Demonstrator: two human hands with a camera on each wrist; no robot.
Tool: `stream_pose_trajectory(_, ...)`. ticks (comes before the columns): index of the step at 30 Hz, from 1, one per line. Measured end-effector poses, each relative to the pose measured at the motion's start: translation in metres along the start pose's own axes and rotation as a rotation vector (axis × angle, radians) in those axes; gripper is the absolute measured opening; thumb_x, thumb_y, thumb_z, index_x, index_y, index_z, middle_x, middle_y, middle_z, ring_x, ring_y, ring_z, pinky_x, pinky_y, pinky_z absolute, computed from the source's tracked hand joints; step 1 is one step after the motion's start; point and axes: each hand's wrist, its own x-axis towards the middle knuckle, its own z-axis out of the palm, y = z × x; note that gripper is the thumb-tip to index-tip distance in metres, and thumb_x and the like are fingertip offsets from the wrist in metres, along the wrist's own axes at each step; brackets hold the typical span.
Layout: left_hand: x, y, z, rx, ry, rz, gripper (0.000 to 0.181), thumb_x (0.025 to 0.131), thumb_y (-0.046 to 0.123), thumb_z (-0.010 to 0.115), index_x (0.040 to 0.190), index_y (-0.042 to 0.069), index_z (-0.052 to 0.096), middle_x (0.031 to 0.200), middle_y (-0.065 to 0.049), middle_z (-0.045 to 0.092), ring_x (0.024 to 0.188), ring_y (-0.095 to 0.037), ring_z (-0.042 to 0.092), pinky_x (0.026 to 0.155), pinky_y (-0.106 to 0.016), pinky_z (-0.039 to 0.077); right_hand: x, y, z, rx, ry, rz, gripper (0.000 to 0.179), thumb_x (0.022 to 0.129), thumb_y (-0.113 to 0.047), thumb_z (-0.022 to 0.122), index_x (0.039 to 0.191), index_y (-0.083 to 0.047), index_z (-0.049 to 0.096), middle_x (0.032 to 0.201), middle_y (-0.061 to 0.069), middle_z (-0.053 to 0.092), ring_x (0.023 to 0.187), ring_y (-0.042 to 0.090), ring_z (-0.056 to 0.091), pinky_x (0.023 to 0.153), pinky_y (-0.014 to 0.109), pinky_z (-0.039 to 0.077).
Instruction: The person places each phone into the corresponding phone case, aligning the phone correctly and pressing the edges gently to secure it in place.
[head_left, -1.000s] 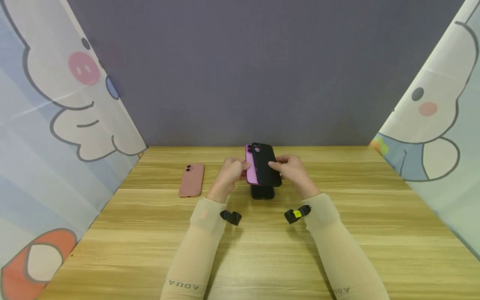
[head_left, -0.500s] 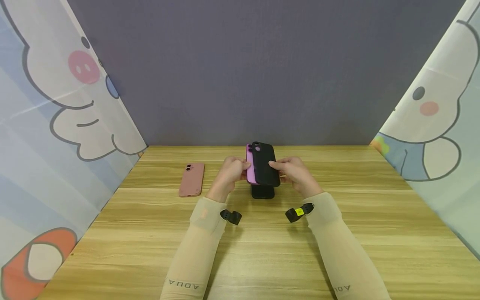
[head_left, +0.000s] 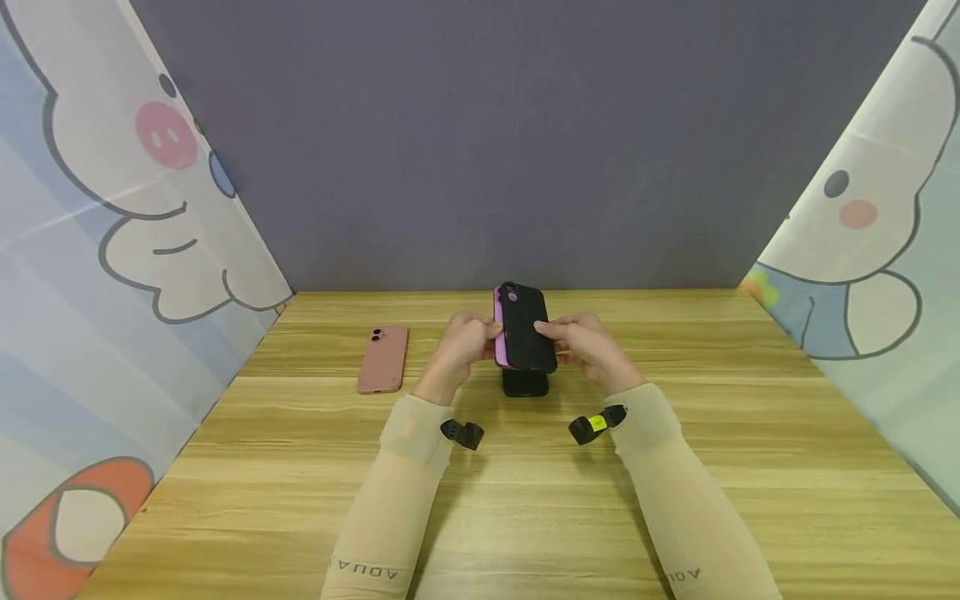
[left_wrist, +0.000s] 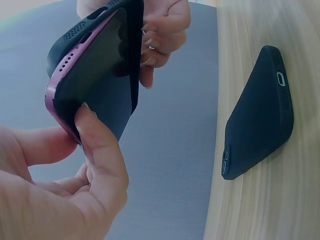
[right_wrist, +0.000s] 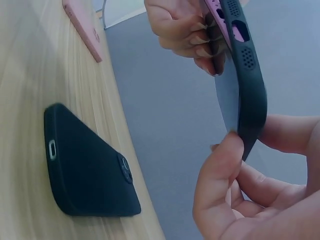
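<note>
Above the table, my left hand (head_left: 459,350) pinches a purple phone (head_left: 500,353) by its left edge, thumb on the back and fingers on the screen side. My right hand (head_left: 590,346) pinches a black phone case (head_left: 528,333) by its right edge. The case lies over the phone's back, and a purple strip shows along the left. In the left wrist view, the phone's dark screen (left_wrist: 95,75) faces the camera and its left edge sits outside the case. The right wrist view shows the case's bottom rim (right_wrist: 248,65), with port and speaker holes, around part of the phone.
On the wooden table (head_left: 517,517), a phone in a black case (head_left: 525,384) lies beneath the hands. A pink phone (head_left: 383,360) lies to the left, back up. A grey panel (head_left: 510,150) stands behind the table, with cartoon-printed curtains at both sides.
The black case has shifted slightly left over the purple phone, so the visible purple strip is narrower. Both hands keep their grips, and the phones on the table have not moved.
</note>
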Motion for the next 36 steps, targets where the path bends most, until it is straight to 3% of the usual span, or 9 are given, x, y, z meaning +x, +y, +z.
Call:
stream_pose_trajectory(6, 0.0007, -0.0004, -0.0014, -0.004, -0.016, 0.013, 0.023, 0.102, 0.002, 0.051, 0.109, -0.014, 0.067, 0.088, -0.009, 0.068, 0.071, -0.015, 0.066, 0.074, -0.033, 0.058, 0.0025, 0.0028, -0.0031, 0.188, -0.079, 0.062, 0.011, 0.098, -0.016, 0.068, 0.092, -0.007, 0.069, 0.087, 0.002, 0.064, 0.078, 0.018, 0.059, 0.070, 0.027, 0.052)
stream_pose_trajectory(14, 0.0010, -0.0020, -0.0010, -0.007, -0.028, 0.020, 0.022, 0.102, 0.001, 0.050, 0.106, -0.013, 0.067, 0.085, -0.008, 0.068, 0.069, -0.015, 0.066, 0.076, -0.036, 0.058, 0.0032, 0.0052, -0.0051, 0.231, -0.129, 0.062, 0.017, 0.100, -0.015, 0.065, 0.086, -0.010, 0.073, 0.086, 0.003, 0.067, 0.075, 0.015, 0.060, 0.065, 0.024, 0.053)
stream_pose_trajectory(23, 0.0013, -0.0018, -0.0013, -0.013, -0.043, 0.009, 0.022, 0.103, 0.002, 0.050, 0.108, -0.012, 0.067, 0.085, -0.007, 0.067, 0.069, -0.015, 0.065, 0.073, -0.033, 0.057, 0.0020, 0.0044, -0.0048, 0.232, -0.129, 0.066, 0.012, 0.101, -0.015, 0.063, 0.095, -0.007, 0.070, 0.088, 0.004, 0.066, 0.076, 0.017, 0.060, 0.066, 0.025, 0.054)
stream_pose_trajectory(31, 0.0017, -0.0025, -0.0023, 0.005, -0.048, -0.008, 0.020, 0.104, 0.004, 0.052, 0.108, -0.008, 0.066, 0.085, -0.006, 0.062, 0.072, -0.018, 0.058, 0.088, -0.046, 0.053, 0.0020, 0.0037, -0.0045, 0.249, -0.108, 0.069, 0.017, 0.102, -0.016, 0.062, 0.111, -0.002, 0.063, 0.095, 0.006, 0.065, 0.081, 0.019, 0.061, 0.070, 0.027, 0.057)
stream_pose_trajectory(36, 0.0027, -0.0022, -0.0037, -0.010, -0.039, -0.031, 0.020, 0.103, 0.012, 0.055, 0.103, -0.005, 0.066, 0.083, -0.007, 0.059, 0.072, -0.019, 0.057, 0.089, -0.047, 0.053, 0.0016, 0.0035, -0.0040, 0.255, -0.105, 0.066, 0.022, 0.101, -0.016, 0.063, 0.117, -0.001, 0.063, 0.100, 0.006, 0.065, 0.083, 0.019, 0.062, 0.072, 0.027, 0.058)
